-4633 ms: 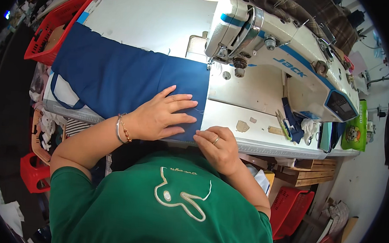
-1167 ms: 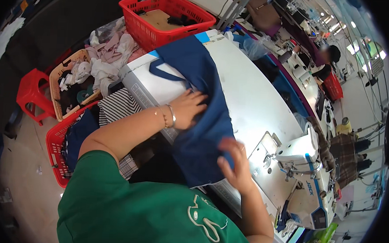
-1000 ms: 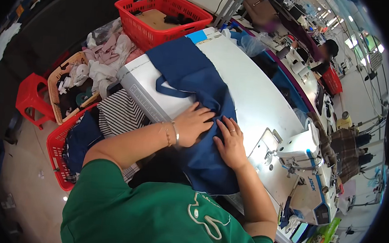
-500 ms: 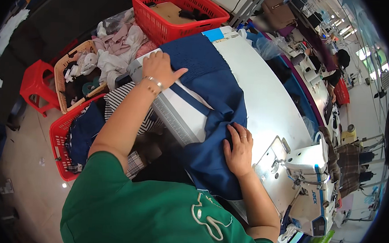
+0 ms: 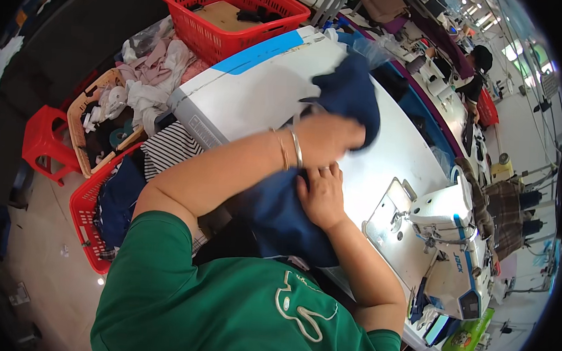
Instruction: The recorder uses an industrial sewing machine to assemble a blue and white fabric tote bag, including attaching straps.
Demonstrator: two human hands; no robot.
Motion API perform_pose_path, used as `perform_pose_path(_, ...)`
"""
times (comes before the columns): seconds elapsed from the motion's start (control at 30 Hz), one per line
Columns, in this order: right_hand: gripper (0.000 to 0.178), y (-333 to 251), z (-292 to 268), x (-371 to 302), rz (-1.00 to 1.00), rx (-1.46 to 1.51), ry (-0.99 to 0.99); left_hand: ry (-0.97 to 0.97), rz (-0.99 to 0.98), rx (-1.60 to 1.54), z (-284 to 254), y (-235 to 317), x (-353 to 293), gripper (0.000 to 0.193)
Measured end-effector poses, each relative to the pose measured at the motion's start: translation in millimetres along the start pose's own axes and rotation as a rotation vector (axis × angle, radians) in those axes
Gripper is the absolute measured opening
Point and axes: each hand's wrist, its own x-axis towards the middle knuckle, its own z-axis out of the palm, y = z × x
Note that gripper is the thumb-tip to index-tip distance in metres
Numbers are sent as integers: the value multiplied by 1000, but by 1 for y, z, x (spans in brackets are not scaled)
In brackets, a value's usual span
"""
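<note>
Your left hand (image 5: 328, 138) clutches navy cloth (image 5: 354, 93) extending toward one o'clock; your right hand (image 5: 323, 197) rests flat at six.

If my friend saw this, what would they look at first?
Probably the dark blue cloth in the middle, its top blurred beside the left hand, with the right hand at its edge. Then maybe the big red basket at the top and the white sewing machine on the right.

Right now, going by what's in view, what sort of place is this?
Most likely a garment sewing workshop: a sewing machine stands on a white table, navy cloth is being handled there, and a lower red basket holds fabric.
</note>
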Motion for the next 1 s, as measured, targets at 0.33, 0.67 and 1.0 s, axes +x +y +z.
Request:
perform_pose_path(0.33, 54, -8, 22, 35, -150, 265, 23, 10, -416, 356, -37, 3, -69, 38)
perform_pose_path(0.67, 45, -21, -15, 46, -295, 40, 235, 122, -484, 274, -44, -69, -63, 19)
perform_pose_path(1.0, 15, 17, -2, 54, -74, 57, 172, -411, -409, 159, -73, -42, -45, 40)
